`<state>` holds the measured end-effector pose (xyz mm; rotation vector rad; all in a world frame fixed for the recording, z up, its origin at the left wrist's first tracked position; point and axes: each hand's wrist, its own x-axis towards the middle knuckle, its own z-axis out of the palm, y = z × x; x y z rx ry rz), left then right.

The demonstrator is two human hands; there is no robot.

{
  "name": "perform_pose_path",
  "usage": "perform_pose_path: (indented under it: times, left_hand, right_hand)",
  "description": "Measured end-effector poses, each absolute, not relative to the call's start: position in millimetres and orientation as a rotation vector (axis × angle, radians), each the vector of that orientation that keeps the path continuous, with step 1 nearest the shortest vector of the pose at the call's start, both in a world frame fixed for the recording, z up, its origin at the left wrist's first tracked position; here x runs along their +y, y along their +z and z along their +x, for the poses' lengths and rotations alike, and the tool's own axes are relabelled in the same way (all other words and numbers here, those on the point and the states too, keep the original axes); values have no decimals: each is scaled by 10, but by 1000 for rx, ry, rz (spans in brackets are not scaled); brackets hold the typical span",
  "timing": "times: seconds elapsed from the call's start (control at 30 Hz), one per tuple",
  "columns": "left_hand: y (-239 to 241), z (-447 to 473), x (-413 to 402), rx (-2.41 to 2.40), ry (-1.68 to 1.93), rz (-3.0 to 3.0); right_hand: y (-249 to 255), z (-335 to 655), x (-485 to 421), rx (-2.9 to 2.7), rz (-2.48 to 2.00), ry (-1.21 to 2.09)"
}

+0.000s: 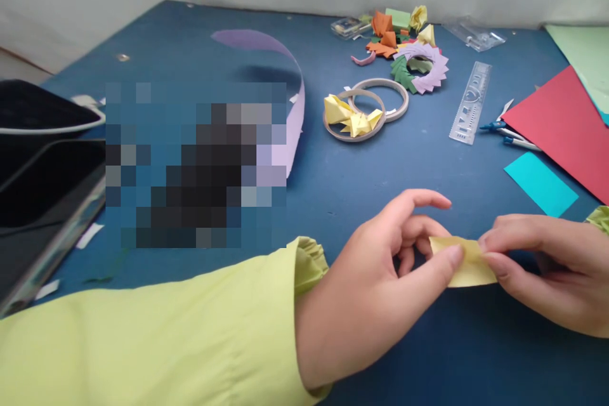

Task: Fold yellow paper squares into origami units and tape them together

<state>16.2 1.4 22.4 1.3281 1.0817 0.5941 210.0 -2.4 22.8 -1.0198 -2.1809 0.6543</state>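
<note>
A small yellow piece of paper (469, 269) is held up between both hands at the lower right, above the blue table. My left hand (380, 273) pinches its left part with the thumb on top; the index finger is raised and the other fingers curl behind the paper. From the right, my right hand (547, 263) grips its other end between thumb and index finger. Both hands come out of light green sleeves. Just behind my right hand lies a turquoise paper rectangle (541, 184).
Two tape rolls (402, 101) hold yellow folded pieces (359, 120). Behind them are a purple and green paper ring (431, 70) and orange folded paper (383, 32). A clear ruler (471, 101), compass (511, 130) and red sheet (566, 120) lie right. A purple strip (297, 108) curls beside a pixelated patch.
</note>
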Motion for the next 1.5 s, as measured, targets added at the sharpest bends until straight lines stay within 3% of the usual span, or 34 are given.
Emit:
perform_pose_path:
  times: [0.33, 0.73, 1.0, 1.5]
  left_hand:
    - [232, 187, 41, 1068, 553, 1567]
    - [233, 171, 41, 1046, 574, 1675]
    - [223, 151, 40, 974, 544, 1713]
    - [268, 126, 102, 966, 471, 1395]
  right_hand:
    - [249, 2103, 33, -2257, -1052, 646]
    - [218, 2137, 71, -2334, -866, 1054]
    - [217, 2154, 87, -2303, -802, 1096]
    - [186, 2129, 128, -2326, -612, 725]
